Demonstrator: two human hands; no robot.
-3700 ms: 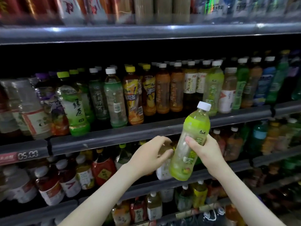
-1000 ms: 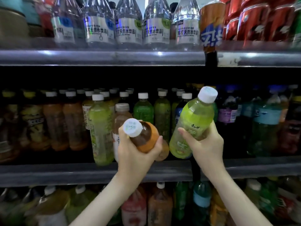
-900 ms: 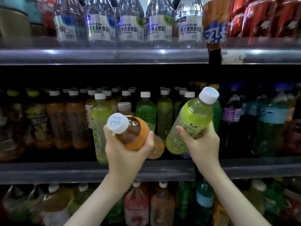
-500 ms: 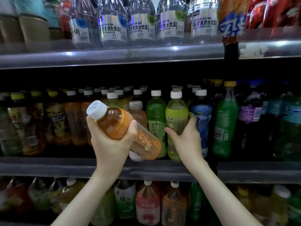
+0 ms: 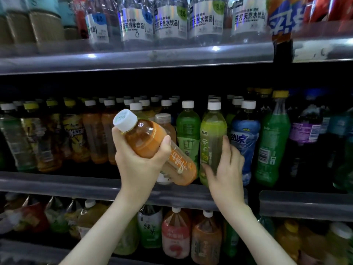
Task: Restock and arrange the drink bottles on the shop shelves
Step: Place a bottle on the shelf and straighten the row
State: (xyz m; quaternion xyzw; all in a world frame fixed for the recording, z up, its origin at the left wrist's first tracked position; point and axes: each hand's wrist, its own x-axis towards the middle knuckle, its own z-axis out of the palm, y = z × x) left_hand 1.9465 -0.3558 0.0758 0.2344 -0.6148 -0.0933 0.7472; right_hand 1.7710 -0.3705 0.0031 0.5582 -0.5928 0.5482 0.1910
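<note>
Head view: middle shelf (image 5: 57, 181) front row now holds the yellow-green tea bottle (image 5: 212, 134), upright between a darker green bottle (image 5: 188, 134) and a blue bottle (image 5: 245, 138); a second ago it was tilted in the air. Right hand (image 5: 227, 173) still wraps it, thumb and fingers either side. Left hand (image 5: 137, 165) grips the orange tea bottle (image 5: 145, 138), tilted, cap up-left, off the shelf. One placed; orange likely next.

Shop, shelves (image 5: 57, 183) stocked with bottled drinks (image 5: 188, 131)
</note>
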